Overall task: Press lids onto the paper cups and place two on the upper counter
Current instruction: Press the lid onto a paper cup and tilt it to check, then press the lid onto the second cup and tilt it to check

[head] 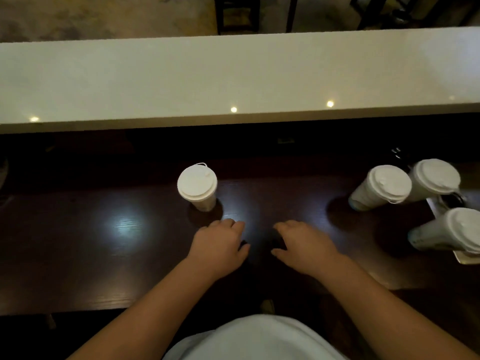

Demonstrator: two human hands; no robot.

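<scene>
Four lidded paper cups stand on the dark wooden worktop [78,255]; the pale upper counter [233,79] beyond its far edge carries no cup.

The single cup [198,189] stands alone toward the far edge of the worktop, slightly left of centre, upright, with a white lid [197,182] seated on it. A small tab or loop projects from the far side of that lid.

Three further cups are grouped at the right end of the worktop. The nearest-centre cup [379,188] and the far right cup [433,179] stand just beside each other, apparently touching, both lidded. The third right cup [446,231] stands closer to the near edge, at the right border of the view, also lidded. A pale flat tray or sheet [465,257] lies beneath or beside this cup; its exact nature cannot be determined.

The left hand [220,245] rests palm down on the worktop, just on the near side of the single cup, fingers loosely curled, holding nothing. The right hand [304,242] rests palm down near it, to the right, fingers loosely spread, holding nothing. The two hands are apart, with a bare strip of worktop between them. Neither hand touches any cup.

Both forearms are bare. A white garment [254,339] shows at the bottom edge of the view.
</scene>
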